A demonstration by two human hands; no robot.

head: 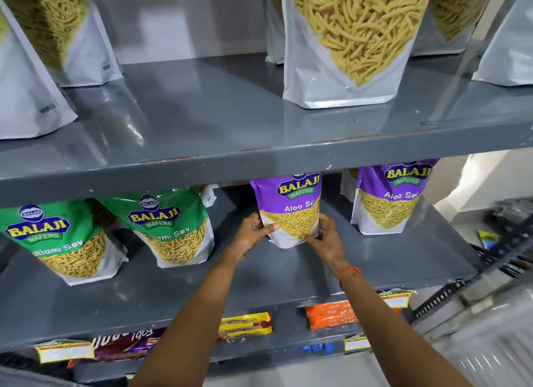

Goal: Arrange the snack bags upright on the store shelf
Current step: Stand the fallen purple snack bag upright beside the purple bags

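A purple Aloo Sev bag (290,205) stands upright on the middle grey shelf (288,268). My left hand (252,234) grips its lower left side, thumb across the front. My right hand (326,236) grips its lower right side, fingers at the bottom edge. A second purple Aloo Sev bag (388,196) stands upright to the right. Two green Ratlami Sev bags (170,228) (54,242) stand to the left, leaning slightly. The tops of all these bags are hidden behind the upper shelf's front edge.
The upper shelf (230,121) holds several white pouches of yellow sev, one large pouch (349,40) at centre right. Flat snack packets (245,324) (331,314) lie on the lowest shelf under yellow price tags. A crate (507,251) is at the right.
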